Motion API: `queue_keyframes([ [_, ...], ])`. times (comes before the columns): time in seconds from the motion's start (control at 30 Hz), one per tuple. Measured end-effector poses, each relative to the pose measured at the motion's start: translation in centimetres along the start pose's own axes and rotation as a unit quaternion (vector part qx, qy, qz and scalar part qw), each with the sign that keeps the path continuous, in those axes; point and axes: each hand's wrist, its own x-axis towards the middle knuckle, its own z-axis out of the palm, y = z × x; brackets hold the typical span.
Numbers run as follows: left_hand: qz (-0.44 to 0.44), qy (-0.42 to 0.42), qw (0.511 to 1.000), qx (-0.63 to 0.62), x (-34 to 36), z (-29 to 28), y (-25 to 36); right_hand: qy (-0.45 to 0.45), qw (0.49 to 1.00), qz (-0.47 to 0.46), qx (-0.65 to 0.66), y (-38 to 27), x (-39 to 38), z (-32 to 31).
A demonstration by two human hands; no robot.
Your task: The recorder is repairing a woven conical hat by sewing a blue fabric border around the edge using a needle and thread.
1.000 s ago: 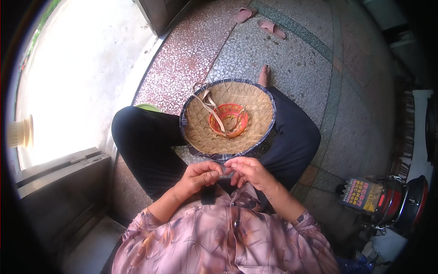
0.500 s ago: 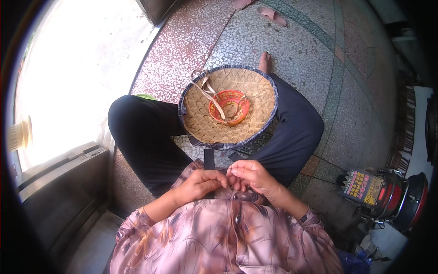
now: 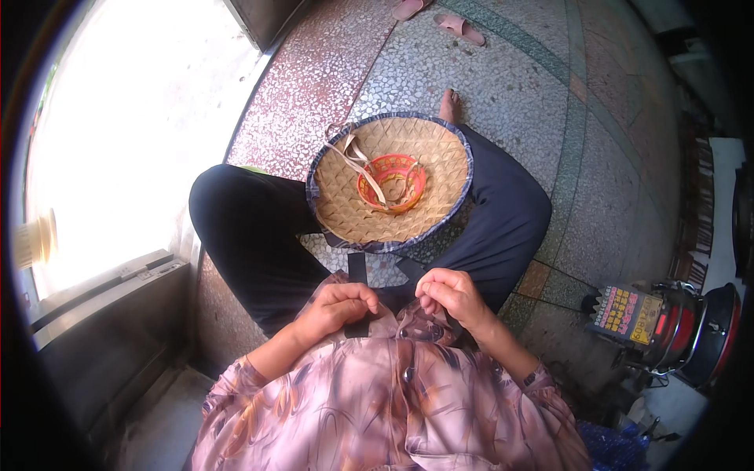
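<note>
My left hand point(image 3: 340, 306) and my right hand point(image 3: 452, 297) are held in front of my belly, a short gap between them. Both have curled fingers with thumb and forefinger pinched; anything between them is too fine to make out. An upturned woven straw hat point(image 3: 334, 184) with a dark blue cloth rim rests between my spread legs, beyond the hands. Inside it is a red and yellow patterned ring point(image 3: 416, 174), with cream cloth ties point(image 3: 357, 163) draped across. Dark straps point(image 3: 357, 267) show just past my left hand.
Terrazzo floor point(image 3: 503, 86) spreads ahead, with pink slippers point(image 3: 461, 30) at the far side. A bright doorway point(image 3: 141, 118) opens at the left, above a metal sill point(image 3: 118, 290). On the right stands a vehicle's rear end with red lights point(image 3: 677, 328) and a plate.
My hands, close together half a second ago, have drawn apart, the left going left and the right going right. The hat stays between my legs.
</note>
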Motion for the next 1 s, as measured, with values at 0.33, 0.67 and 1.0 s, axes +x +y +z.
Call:
queue_keyframes([
  [0.33, 0.083, 0.086, 0.985, -0.124, 2.4, -0.1, 1.7, 0.049, 0.992, 0.052, 0.105, 5.8, 5.4, -0.8],
  [0.67, 0.155, 0.140, 0.974, -0.086, 6.6, -2.7, 5.3, 0.288, 0.927, 0.037, 0.238, 8.6, 9.6, -0.8],
  [1.0, 0.111, 0.058, 0.978, -0.166, 6.9, -2.4, 6.6, 0.226, 0.956, 0.139, 0.125, 12.4, 14.9, -1.9],
])
